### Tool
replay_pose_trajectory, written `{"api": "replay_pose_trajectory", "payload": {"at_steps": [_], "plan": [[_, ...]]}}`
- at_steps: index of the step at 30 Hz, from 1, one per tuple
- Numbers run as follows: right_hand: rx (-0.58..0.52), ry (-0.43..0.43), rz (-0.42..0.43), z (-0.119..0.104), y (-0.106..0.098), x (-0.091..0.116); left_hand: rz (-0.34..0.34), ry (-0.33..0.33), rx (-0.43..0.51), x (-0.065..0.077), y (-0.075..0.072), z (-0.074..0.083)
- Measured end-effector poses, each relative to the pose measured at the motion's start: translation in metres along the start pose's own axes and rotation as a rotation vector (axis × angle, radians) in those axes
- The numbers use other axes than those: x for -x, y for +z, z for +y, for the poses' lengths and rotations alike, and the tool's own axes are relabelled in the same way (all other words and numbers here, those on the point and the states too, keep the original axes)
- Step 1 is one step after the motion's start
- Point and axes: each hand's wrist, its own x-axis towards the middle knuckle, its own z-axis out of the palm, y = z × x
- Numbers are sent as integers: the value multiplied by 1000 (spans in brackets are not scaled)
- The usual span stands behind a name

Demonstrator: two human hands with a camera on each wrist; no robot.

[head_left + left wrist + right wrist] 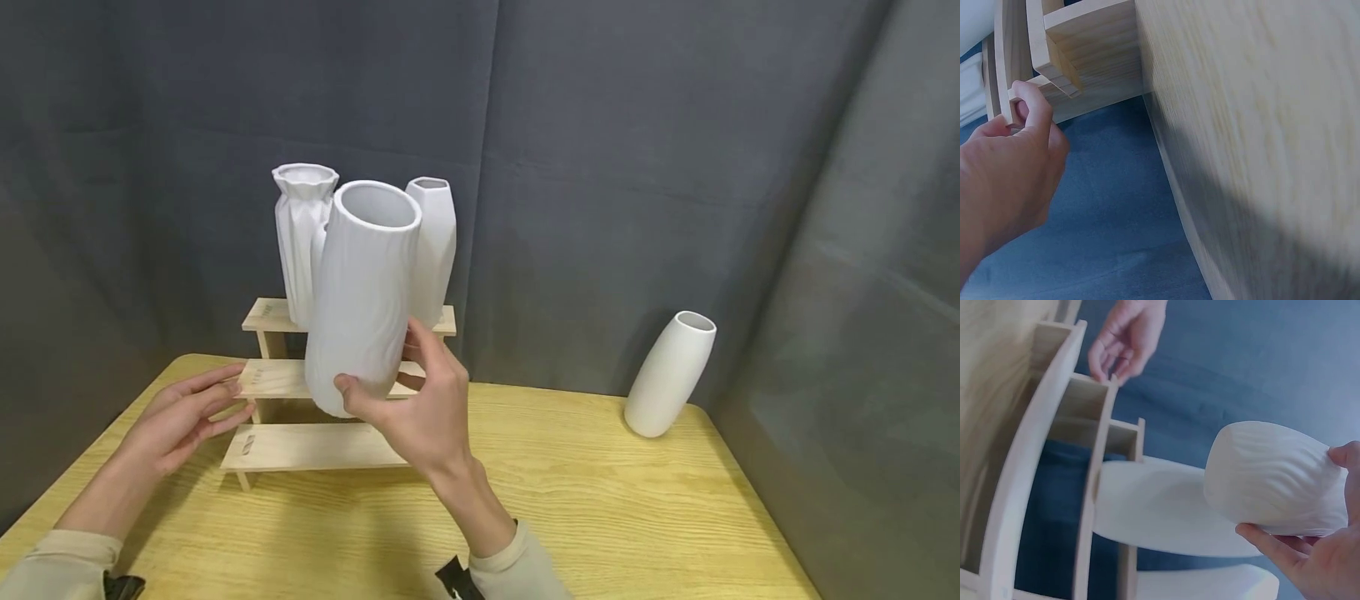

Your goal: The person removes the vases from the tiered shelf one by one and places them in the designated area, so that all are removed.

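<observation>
My right hand grips a white vase with wavy relief near its base, thumb in front. The vase tilts slightly and is held up before a three-step wooden stand. The left hand pinches the left end of the stand's middle shelf between thumb and fingers. Behind the held vase, a white pleated vase and a white faceted vase rise at the top shelf. A sliver of another white vase shows between them, mostly hidden.
A smooth white vase stands apart at the back right of the wooden table. Grey curtains close off the back and sides.
</observation>
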Motion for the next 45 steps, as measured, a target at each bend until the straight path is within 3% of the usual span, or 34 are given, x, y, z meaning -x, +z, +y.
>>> {"api": "replay_pose_trajectory", "payload": {"at_steps": [5,12,19,31,39,45], "plan": [[4,-34,44,2,-12,-6,4,-18,-9,2,-3,3],[-20,-11,92,8,-29,-15,-16,-27,16,5,-6,3],[67,11,148,20,-52,-22,-27,-6,35,4,-8,3],[115,117,260,41,-91,-30,-30,-33,59,5,-7,4],[264,182,366,68,-117,-32,-34,-24,49,4,-7,2],[314,274,416,95,-134,-26,-36,-20,50,4,-8,2]]}}
